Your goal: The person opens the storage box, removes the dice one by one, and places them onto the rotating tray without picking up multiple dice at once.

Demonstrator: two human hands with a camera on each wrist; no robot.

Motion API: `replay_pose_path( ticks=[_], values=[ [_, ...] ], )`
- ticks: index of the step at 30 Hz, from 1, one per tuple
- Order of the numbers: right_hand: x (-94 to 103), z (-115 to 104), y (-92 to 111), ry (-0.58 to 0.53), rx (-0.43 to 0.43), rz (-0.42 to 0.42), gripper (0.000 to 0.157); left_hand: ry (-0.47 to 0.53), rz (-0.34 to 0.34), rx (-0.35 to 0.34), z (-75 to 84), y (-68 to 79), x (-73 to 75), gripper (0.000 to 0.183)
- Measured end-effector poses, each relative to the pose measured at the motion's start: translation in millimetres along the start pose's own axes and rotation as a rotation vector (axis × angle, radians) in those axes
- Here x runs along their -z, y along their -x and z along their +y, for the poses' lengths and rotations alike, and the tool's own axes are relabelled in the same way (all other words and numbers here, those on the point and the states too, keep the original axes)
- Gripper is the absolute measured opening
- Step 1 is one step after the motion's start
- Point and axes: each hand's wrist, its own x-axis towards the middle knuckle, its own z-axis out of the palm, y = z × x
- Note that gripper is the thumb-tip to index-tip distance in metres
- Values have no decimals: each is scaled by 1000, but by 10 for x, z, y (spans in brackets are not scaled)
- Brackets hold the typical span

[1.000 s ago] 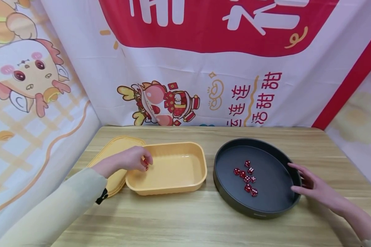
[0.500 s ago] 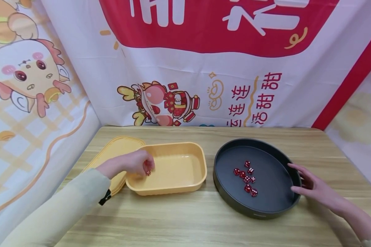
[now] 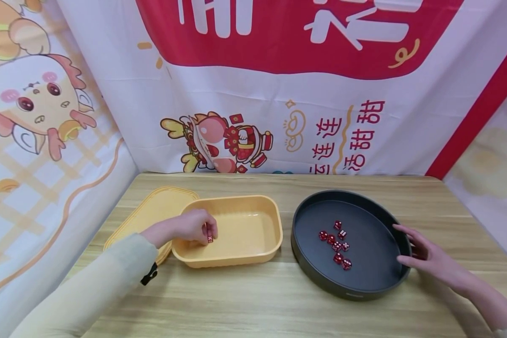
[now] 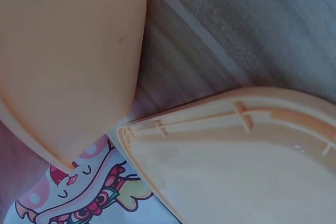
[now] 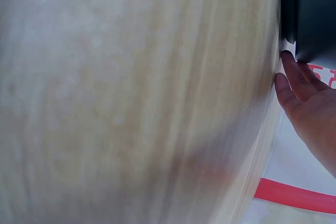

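Observation:
Inside the yellow plastic container [image 3: 253,230], near its left end, my left hand [image 3: 196,226] pinches a red die [image 3: 210,239] with white pips. The curled fingers may hide more dice. To the right is a round dark grey pan [image 3: 363,277], where several red dice [image 3: 339,245] lie loosely grouped. My right hand [image 3: 435,260] holds the pan's right rim, with its thumb and a finger over the edge and other fingers outside. In the right wrist view, fingers [image 5: 296,80] touch the pan's dark side. The left wrist view shows the container's outer wall [image 4: 73,51] but no fingers.
A yellow lid [image 3: 156,211] lies left of the container, partly beneath my left forearm. Everything stands on a wood-grain table [image 3: 245,300]. A printed white cloth [image 3: 253,94] hangs behind, with more cloth along both sides.
My left hand has moved slightly right and lower inside the container, with red dice showing at its fingertips. My right hand, the pan and the dice in it have not visibly moved.

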Motion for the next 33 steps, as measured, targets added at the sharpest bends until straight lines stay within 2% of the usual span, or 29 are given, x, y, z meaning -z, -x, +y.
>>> replay_pose_path(
  ticks=[12, 19, 23, 27, 33],
  values=[
    [14, 18, 2, 20, -26, -6, 70, 51, 7, -35, -23, -9, -20, 16],
    [8, 28, 0, 21, -2, -6, 70, 61, 57, -55, 16, -26, 11, 17],
    [11, 18, -5, 20, 10, -4, 70, 94, 72, -58, 152, -58, 61, 14],
    [13, 13, -6, 20, 11, -5, 70, 128, 79, -42, 380, -126, 84, 11],
    [10, 18, -1, 6, 10, -6, 69, 280, 92, -76, 692, -313, 30, 13]
  ],
)
